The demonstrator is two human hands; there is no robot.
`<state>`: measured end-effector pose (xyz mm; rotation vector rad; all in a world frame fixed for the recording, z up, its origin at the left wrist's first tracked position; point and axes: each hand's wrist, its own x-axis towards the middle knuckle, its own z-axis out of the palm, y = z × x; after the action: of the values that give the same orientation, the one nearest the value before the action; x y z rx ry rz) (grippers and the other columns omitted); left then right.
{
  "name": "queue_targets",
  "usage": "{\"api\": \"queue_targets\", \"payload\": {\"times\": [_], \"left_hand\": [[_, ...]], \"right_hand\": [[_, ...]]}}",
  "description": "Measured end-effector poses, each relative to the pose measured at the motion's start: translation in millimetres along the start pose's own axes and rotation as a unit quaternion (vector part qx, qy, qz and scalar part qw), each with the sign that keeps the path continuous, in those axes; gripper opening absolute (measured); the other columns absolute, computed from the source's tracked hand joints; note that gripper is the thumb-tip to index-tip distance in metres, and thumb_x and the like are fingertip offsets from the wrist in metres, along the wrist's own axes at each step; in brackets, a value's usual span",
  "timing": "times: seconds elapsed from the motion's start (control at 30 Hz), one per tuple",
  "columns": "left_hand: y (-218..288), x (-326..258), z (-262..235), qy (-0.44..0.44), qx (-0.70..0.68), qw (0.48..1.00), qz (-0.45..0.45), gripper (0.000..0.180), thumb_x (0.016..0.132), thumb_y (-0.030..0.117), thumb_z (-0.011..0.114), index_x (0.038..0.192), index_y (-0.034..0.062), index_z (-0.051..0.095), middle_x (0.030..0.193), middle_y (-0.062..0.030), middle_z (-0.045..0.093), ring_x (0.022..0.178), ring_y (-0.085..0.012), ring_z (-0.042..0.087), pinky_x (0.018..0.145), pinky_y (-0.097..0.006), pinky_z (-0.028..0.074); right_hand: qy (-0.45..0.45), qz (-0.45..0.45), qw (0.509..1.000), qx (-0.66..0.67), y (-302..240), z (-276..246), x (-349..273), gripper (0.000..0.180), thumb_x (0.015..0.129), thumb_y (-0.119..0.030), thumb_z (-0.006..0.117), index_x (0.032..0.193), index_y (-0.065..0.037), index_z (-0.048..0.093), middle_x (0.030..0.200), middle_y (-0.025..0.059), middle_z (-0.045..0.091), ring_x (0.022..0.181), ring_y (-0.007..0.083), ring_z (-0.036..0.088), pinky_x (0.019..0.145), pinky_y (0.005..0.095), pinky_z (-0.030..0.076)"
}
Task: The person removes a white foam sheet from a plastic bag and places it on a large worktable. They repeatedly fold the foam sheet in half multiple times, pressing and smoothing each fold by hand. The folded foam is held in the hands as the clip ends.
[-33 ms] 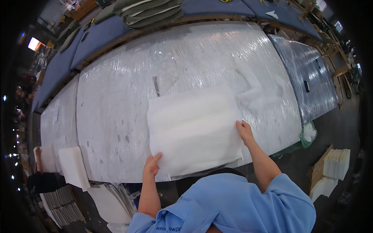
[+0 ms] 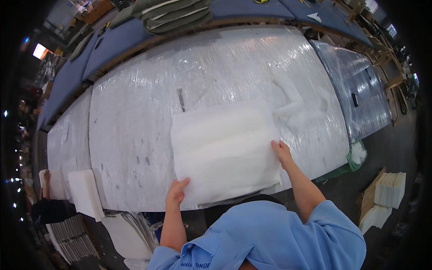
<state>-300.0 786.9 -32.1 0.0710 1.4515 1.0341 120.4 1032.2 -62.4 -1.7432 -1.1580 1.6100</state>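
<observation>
The white sheet (image 2: 227, 148) lies by the surface's (image 2: 130, 135) near edge, between the left fingers (image 2: 176, 187) and right fingers (image 2: 280, 149). Both sets pinch its side edges, nearly closed.

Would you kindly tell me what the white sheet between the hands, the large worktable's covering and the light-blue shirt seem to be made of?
White sheet: probably synthetic wadding or thin foam, matte; it looks soft, with gentle ripples and no shine.
Worktable's covering: apparently clear plastic film, glossy; it shows wrinkles and bright streaks.
Light-blue shirt: woven fabric, matte, with soft folds; the fibre is unclear.
</observation>
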Motion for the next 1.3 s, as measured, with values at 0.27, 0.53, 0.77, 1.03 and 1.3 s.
{"api": "queue_targets", "payload": {"times": [0.27, 0.53, 0.77, 1.03, 1.3], "left_hand": [[11.1, 24.1, -7.2, 0.033, -0.072, 0.996, -0.048, 0.060, 0.093, 0.028, 0.082, 0.137, -0.0038, 0.058, 0.131, -0.0165, 0.068, 0.117, -0.0317, 0.067, 0.101, -0.046, 0.054], [21.2, 48.3, -2.2, 0.154, -0.011, 0.987, -0.038, 0.065, 0.092, 0.030, 0.082, 0.138, -0.0081, 0.057, 0.130, -0.0181, 0.069, 0.114, -0.0314, 0.067, 0.100, -0.042, 0.053], [12.0, 52.0, 34.4, 0.314, 0.165, 0.927, 0.126, 0.045, 0.102, 0.031, 0.068, 0.115, -0.0117, 0.071, 0.107, -0.0180, 0.076, 0.092, -0.0262, 0.070, 0.085, -0.039, 0.054], [-2.8, 58.0, 12.3, 0.358, 0.195, 0.898, 0.167, 0.044, 0.104, 0.031, 0.062, 0.103, -0.0110, 0.074, 0.090, -0.0213, 0.076, 0.080, -0.0283, 0.071, 0.078, -0.041, 0.053], [-4.1, 66.1, 0.6, 0.347, 0.218, 0.897, 0.165, 0.045, 0.104, 0.031, 0.062, 0.103, -0.0120, 0.074, 0.089, -0.0182, 0.075, 0.080, -0.0260, 0.069, 0.077, -0.041, 0.052]], "right_hand": [[0.125, -0.040, 0.980, -0.151, 9.5, 9.1, 7.1, 0.035, 0.104, -0.033, 0.059, 0.093, 0.000, 0.064, 0.081, 0.0087, 0.065, 0.074, 0.0200, 0.059, 0.071, 0.0403, 0.048], [0.167, -0.058, 0.938, -0.297, -5.0, 34.8, -1.1, 0.045, 0.107, -0.040, 0.051, 0.089, 0.000, 0.058, 0.086, 0.0226, 0.066, 0.082, 0.0428, 0.063, 0.078, 0.0507, 0.048], [0.192, -0.045, 0.920, -0.338, -6.9, 35.4, 13.4, 0.044, 0.108, -0.042, 0.048, 0.094, -0.002, 0.061, 0.092, 0.0258, 0.069, 0.092, 0.0483, 0.065, 0.081, 0.0560, 0.049], [0.198, -0.069, 0.917, -0.340, 9.1, 21.5, 33.5, 0.042, 0.107, -0.037, 0.053, 0.089, 0.000, 0.060, 0.087, 0.0254, 0.067, 0.085, 0.0479, 0.063, 0.077, 0.0532, 0.048], [0.173, -0.079, 0.927, -0.323, 13.3, 17.7, 45.7, 0.042, 0.106, -0.036, 0.053, 0.088, 0.001, 0.061, 0.087, 0.0271, 0.067, 0.087, 0.0477, 0.064, 0.079, 0.0530, 0.048]]}}
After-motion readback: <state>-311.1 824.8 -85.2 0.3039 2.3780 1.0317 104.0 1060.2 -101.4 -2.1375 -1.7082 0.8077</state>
